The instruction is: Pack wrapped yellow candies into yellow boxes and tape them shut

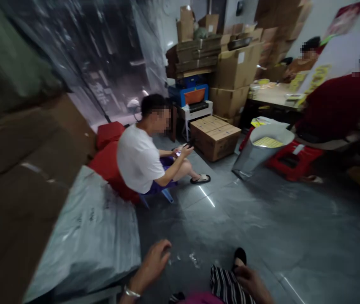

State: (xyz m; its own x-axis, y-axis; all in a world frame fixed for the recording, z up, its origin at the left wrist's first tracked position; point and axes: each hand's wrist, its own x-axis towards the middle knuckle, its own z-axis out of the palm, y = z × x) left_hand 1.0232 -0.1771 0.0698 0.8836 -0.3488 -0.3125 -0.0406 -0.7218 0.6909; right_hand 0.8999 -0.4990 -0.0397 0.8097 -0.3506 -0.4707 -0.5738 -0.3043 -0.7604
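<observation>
In the head view, the wearer's left hand (154, 261) hangs free in the air, its fingers apart and loosely curved, beside a pale wrapped bundle (94, 240); a bracelet (132, 292) circles the wrist. The right hand (251, 280) lies over or just beside the striped trousers (222, 278); it is blurred and dim, and whether its fingers are closed cannot be told. As to progress, the left hand carries nothing and no object can be made out in the right; the bundle, at lower left, appears closed, and nothing more can be judged finished or left over. Counted: two hands of the wearer, one bundle, one bracelet, one black shoe (239, 256) seen clearly, one seated person in white (140, 158) with one phone (179, 154), two people at the right near one counter (273, 96), one upright silver bag (251, 158) with yellow contents, and one red stool (293, 164). The stacked cartons (232, 71) overlap too much for a sure count.
</observation>
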